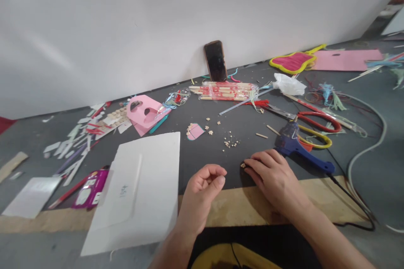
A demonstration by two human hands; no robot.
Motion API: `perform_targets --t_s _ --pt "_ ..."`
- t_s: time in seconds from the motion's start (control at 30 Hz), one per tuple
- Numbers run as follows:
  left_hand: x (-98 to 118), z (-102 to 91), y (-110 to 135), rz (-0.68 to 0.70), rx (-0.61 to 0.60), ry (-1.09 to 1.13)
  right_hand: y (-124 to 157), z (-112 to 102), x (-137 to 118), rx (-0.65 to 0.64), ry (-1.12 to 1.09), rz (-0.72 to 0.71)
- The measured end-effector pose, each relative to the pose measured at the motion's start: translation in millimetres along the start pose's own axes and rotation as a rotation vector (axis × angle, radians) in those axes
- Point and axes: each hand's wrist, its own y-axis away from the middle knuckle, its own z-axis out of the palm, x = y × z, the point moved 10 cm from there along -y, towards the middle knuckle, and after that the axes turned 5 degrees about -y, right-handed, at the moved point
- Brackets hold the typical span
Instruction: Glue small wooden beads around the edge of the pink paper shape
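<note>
My right hand rests low over the dark table, its fingertips pinching a small pale flower-shaped piece. To its left, my left hand is curled, thumb and index tips close together; whatever may be between them is too small to make out. Just beyond the hands lies a scatter of tiny pale beads. Several similar small flowers sit farther left, some of them on a pink heart-shaped piece. A blue glue gun lies beside my right hand, with short wooden sticks nearby.
White boards lie at left, near a purple packet and cut strips. Scissors and a grey cable are at right. A phone leans on the white wall behind wrapped sticks. A pink cut-out stands left.
</note>
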Motion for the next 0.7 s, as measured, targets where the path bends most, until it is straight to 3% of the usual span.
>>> perform_targets --t_s 0.23,0.43,0.53,0.7 --pt "15.1 -1.1 -2.6 0.123 0.010 -0.195 11.6 -14.0 6.8 0.039 0.002 0.006" --pt "54.0 -4.4 -11.0 0.420 0.165 -0.796 25.9 -36.1 13.6 0.069 -0.098 -0.024" --pt "63.0 0.8 -22.0 0.468 0.197 -1.058 35.7 -55.9 29.0 0.155 -0.047 -0.005" --pt "60.9 15.7 -39.7 0.474 0.148 -1.264 54.0 -82.6 69.4 0.305 0.214 0.116"
